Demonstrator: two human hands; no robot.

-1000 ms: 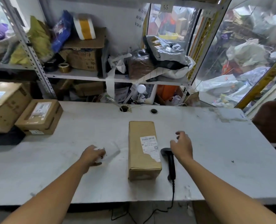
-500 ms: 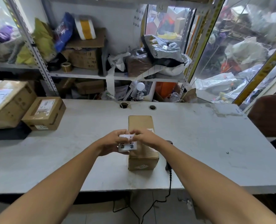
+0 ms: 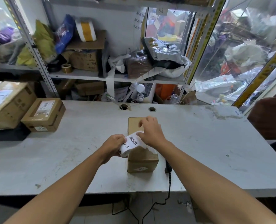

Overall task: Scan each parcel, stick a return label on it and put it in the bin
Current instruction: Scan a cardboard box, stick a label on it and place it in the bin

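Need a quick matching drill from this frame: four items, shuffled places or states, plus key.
Items:
1. label roll
2. parcel
3. scanner
4. two stacked boxes

Places or states:
A. lying on the table, right of the parcel
B. table's far left edge
C. held in the left hand, with the right hand pulling a label off it
D. table centre, under both hands

Pairs: 1-C, 2-D, 3-A, 4-B

Both forearms are bare to the frame's edge, with no sleeves, gloves, watch or rings on the hands [image 3: 151,133].
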